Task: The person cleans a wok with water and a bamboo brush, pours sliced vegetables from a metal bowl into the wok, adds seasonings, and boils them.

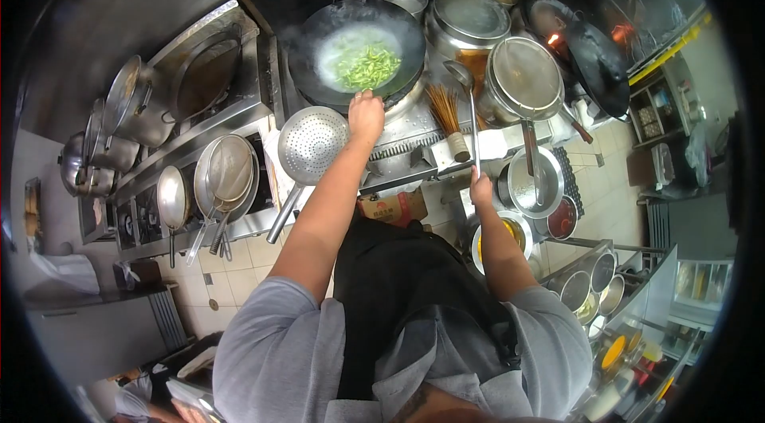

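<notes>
My left hand (366, 115) is closed at the near rim of a large black wok (307, 56), its fingers curled where the near handle would be; that handle is hidden. Chopped green vegetables (366, 64) lie in steaming pale liquid inside the wok. In my right hand (481, 187) is the end of a long-handled metal ladle (473, 124), its bowl pointing away from me over the stove top. Left of my left forearm rests a perforated strainer (313, 144). A bamboo wok brush (448, 116) sits just left of the ladle.
A round mesh strainer (526, 76) lies over a pot at the right, behind a metal basin (535, 184). A large pot (472, 12) stands at the back. Flames (553, 39) show near a tilted black wok (598, 64). Several pans and sieves (229, 172) line the left stove.
</notes>
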`<act>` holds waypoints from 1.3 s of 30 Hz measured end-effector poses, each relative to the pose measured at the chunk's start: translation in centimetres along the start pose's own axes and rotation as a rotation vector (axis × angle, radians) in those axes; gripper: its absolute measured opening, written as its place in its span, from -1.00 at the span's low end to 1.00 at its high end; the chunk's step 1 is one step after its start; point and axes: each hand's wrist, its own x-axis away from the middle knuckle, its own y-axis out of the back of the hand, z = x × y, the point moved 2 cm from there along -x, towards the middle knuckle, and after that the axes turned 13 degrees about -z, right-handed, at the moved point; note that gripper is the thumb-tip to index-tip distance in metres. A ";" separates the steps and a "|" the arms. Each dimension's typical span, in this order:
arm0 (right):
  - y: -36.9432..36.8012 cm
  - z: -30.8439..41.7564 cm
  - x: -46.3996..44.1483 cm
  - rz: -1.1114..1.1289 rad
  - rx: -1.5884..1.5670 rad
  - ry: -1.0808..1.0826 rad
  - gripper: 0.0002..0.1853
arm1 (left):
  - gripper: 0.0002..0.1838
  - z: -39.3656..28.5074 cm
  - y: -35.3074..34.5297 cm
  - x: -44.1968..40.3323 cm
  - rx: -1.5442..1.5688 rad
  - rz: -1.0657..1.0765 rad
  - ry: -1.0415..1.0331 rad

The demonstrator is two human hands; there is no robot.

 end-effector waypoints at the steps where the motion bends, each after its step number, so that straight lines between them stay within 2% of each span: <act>1: 0.1 0.1 0.1 -0.005 -0.003 -0.005 -0.25 | -0.86 0.0 0.0 0.0 0.000 0.000 0.000; 18: 0.2 0.3 0.1 0.055 -0.064 -0.081 -0.26 | -0.86 0.0 -0.1 0.0 -0.013 0.006 0.003; 20: 0.1 0.2 0.1 0.025 -0.036 -0.025 -0.27 | -0.86 0.1 -0.2 0.0 -0.018 0.004 0.001; 27: -0.1 0.1 0.1 0.039 -0.060 -0.077 -0.26 | -0.86 0.0 -0.2 -0.1 -0.018 0.017 0.016; 39: 0.4 0.7 0.5 0.000 -0.030 -0.012 -0.26 | -0.87 0.0 0.0 -0.1 -0.015 0.042 0.019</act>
